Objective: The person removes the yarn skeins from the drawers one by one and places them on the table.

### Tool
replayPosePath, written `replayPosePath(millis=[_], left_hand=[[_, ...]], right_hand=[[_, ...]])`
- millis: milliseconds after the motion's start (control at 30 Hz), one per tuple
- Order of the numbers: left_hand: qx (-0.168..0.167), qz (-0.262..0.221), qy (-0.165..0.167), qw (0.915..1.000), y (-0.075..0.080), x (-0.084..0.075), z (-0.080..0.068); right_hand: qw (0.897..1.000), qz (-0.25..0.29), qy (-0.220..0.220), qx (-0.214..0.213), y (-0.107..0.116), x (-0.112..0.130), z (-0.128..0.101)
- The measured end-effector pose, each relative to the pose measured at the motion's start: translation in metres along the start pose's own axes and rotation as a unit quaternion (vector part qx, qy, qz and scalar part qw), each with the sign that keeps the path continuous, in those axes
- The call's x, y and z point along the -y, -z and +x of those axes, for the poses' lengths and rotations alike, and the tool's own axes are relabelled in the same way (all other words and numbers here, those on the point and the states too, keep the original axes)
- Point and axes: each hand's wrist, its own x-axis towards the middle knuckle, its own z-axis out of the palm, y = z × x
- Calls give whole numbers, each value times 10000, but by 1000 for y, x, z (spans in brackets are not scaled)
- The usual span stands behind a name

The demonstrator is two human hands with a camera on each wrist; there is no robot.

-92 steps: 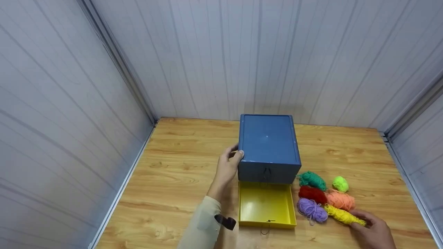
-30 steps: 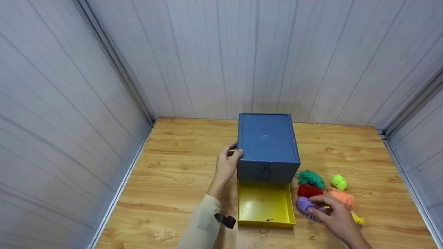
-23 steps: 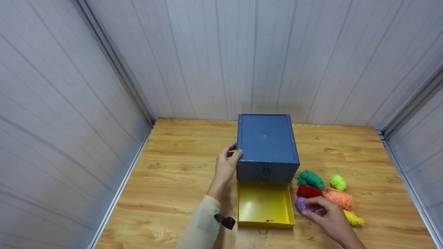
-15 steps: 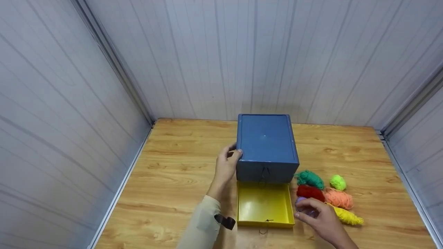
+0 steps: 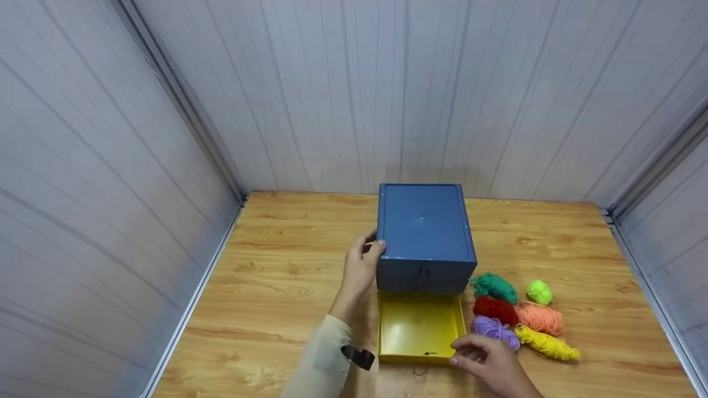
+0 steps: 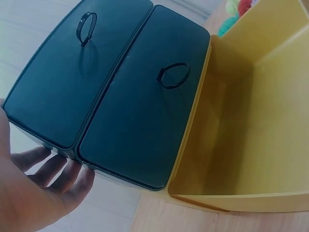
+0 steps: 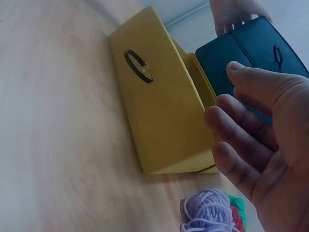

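Observation:
A blue drawer box (image 5: 426,235) stands mid-table with its yellow bottom drawer (image 5: 419,326) pulled out and empty. My left hand (image 5: 360,266) rests flat against the box's left side, thumb at its top edge; the left wrist view shows its straight fingers (image 6: 58,171) beside the two dark drawer fronts (image 6: 125,111). My right hand (image 5: 487,362) hovers at the drawer's front right corner, fingers relaxed and holding nothing (image 7: 251,145). The drawer front (image 7: 154,116) carries a ring pull (image 7: 137,65). Purple yarn (image 5: 494,329) lies just beyond that hand.
More yarn lies right of the drawer: green (image 5: 494,287), lime (image 5: 539,291), red (image 5: 494,309), orange (image 5: 539,318) and yellow (image 5: 547,342). The wooden table (image 5: 287,276) is boxed in by grey panel walls on three sides.
My right hand left the yellow yarn, passed over the purple yarn and moved left to the drawer's front right corner, holding nothing. The left hand and box stayed put.

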Motion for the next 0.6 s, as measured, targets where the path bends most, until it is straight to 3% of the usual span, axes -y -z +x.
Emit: replayPosePath(millis=[433,600], left_hand=[[-58,-81,63,9999,-1,1,1],[-79,-90,71,9999,-1,-1,0]], right_hand=[[9963,395,347,680,-20,-8,0],[9931,604,-18,1009,-25,-10,-1]])
